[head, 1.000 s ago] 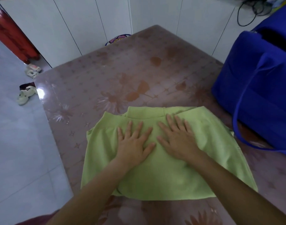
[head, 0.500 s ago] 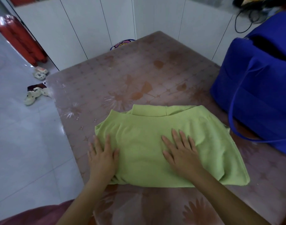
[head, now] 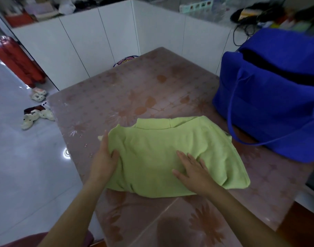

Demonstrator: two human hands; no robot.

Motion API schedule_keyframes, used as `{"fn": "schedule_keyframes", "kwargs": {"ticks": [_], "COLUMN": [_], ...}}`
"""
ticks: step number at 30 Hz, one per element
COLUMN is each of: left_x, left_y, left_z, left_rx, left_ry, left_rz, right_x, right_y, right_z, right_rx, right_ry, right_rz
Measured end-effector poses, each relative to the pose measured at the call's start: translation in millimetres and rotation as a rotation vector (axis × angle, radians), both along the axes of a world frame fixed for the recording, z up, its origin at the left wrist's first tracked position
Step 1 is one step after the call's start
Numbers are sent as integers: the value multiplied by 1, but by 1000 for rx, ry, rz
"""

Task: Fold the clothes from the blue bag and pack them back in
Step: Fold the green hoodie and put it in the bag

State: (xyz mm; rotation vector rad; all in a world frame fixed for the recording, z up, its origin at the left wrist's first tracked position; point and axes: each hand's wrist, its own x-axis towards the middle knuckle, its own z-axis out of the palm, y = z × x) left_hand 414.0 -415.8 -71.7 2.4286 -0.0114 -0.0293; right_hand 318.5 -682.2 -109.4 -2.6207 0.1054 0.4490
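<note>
Grips the left edge of the green shirt [head: 158, 147] with the left hand [head: 104, 158], thumb on top, fingers tucked underneath. Presses the right hand [head: 192, 169] flat on the shirt's near middle, fingers straight and spread. Shirt spread on the table [head: 134, 86]; just right of it, the open blue bag [head: 268, 107].

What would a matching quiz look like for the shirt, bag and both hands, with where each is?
1 shirt
2 bag
3 left hand
4 right hand

A flat on top of the shirt
B right side of the table, top open
C grips the shirt's left edge
D green, lying on the table

Pairs: 1-D, 2-B, 3-C, 4-A
</note>
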Motion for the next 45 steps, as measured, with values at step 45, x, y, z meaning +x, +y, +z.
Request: {"fn": "schedule_keyframes", "kwargs": {"ticks": [45], "left_x": [-28], "left_y": [-165], "left_z": [-46], "left_rx": [-209], "left_ry": [216], "left_rz": [-111], "right_x": [0], "right_y": [-91], "right_z": [5], "right_rx": [263], "right_ry": [-216], "right_rz": [-630]}}
